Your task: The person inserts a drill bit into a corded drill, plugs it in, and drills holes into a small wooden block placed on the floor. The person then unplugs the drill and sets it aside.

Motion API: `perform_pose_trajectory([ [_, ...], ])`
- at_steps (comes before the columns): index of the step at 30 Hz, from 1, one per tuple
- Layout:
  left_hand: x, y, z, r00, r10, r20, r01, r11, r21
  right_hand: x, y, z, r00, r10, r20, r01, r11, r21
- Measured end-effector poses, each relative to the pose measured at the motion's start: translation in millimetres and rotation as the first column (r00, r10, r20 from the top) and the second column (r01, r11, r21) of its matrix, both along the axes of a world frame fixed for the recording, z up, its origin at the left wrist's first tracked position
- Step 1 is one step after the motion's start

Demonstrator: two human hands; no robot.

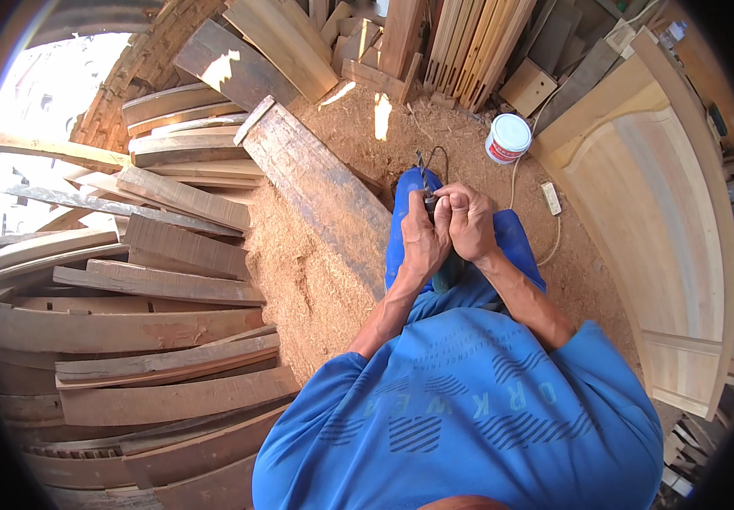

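The drill [449, 277] is in the lap of the sitting person, between the thighs, its dark green body partly hidden under the wrists. Its long drill bit [423, 172] points away from the body, past the dark chuck [431, 202]. The left hand [426, 242] has its fingers bent around the chuck. The right hand [471, 228] is just beside it with curled fingers; whether they grasp the chuck or some small piece, I cannot tell.

I would judge the drill rather heavy at the body, hard and stiff, so the body is the better place for a firm hold. The chuck is probably smooth and could slip under dusty fingers; the thin bit seems the most fragile part, and not for gripping.

Around are the blue trousers [405, 234], then the sawdust [299, 280] and a worn board [316, 174]. Farther, a white-lidded bucket [510, 134] stands near a large curved wooden panel [681, 212].
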State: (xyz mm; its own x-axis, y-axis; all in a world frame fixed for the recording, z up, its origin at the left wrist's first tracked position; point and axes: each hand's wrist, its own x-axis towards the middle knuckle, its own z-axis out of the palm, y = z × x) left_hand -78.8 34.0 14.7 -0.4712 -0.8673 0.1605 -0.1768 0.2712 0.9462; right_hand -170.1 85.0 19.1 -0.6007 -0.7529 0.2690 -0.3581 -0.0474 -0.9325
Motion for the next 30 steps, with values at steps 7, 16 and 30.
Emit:
perform_pose_trajectory([
  [7, 0.8, -0.6, -2.3, 1.000, 0.023, 0.015, -0.023, 1.000, 0.012, -0.6, -0.6, -4.2, 0.998, 0.044, 0.049, -0.045, 0.998, 0.032],
  [16, 34.5, -25.3, -29.1, 0.882, -0.102, -0.459, 0.358, 0.778, 0.516, -31.9, 10.6, 12.2, 0.901, 0.147, -0.408, -0.156, 0.988, 0.010],
  [30, 50.5, -23.8, -9.0, 0.889, -0.063, -0.453, 0.326, 0.782, 0.531, -16.9, 15.6, 39.5, 0.933, 0.252, -0.256, -0.239, 0.967, 0.083],
])
